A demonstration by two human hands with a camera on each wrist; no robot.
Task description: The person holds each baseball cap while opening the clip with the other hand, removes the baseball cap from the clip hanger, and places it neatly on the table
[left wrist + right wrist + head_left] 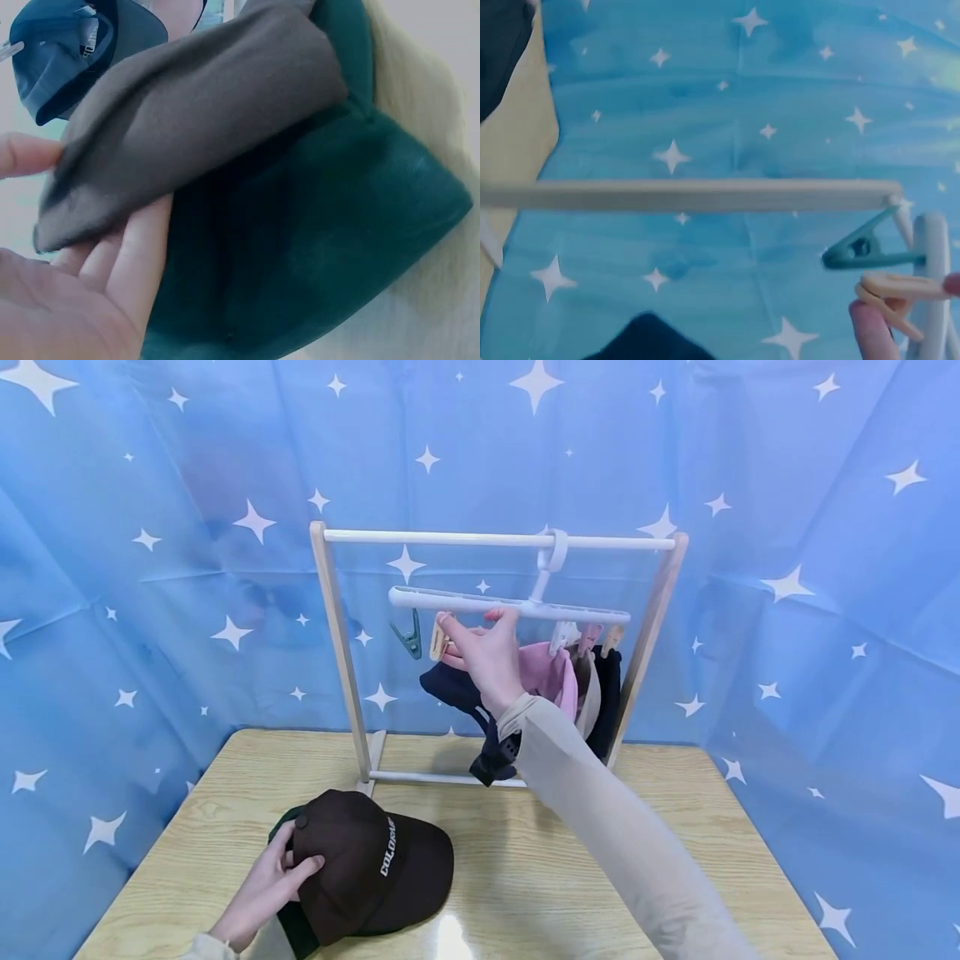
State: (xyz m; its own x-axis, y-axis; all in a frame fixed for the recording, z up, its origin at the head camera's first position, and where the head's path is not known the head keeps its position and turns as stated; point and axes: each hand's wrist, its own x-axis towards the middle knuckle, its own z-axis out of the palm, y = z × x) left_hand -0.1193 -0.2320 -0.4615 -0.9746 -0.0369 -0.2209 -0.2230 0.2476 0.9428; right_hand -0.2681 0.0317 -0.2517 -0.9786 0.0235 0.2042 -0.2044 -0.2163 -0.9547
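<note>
My left hand [262, 889] grips the crown of a dark brown baseball cap [352, 868] with "COLORADO"-like white lettering, at the table's front left. In the left wrist view, thumb and fingers pinch its brown cloth [202, 112]; a dark green cap [300, 247] lies beneath. Up at the white hanger [465, 602], my right hand [487, 652] pinches a peach clothespin [438, 639] between thumb and a finger. Beside it hangs a green clothespin [410, 635]. Behind the right hand and wrist hangs a dark cap [453, 685], partly hidden.
The hanger hooks over the top bar of a wood-and-white rack [450, 537]. To the right, white, pink and peach clothespins [588, 639] hold a pink cap [543, 668], a brown-beige cap [588, 693] and a black cap [609, 685]. A starry blue curtain [225, 568] surrounds the wooden table [615, 902].
</note>
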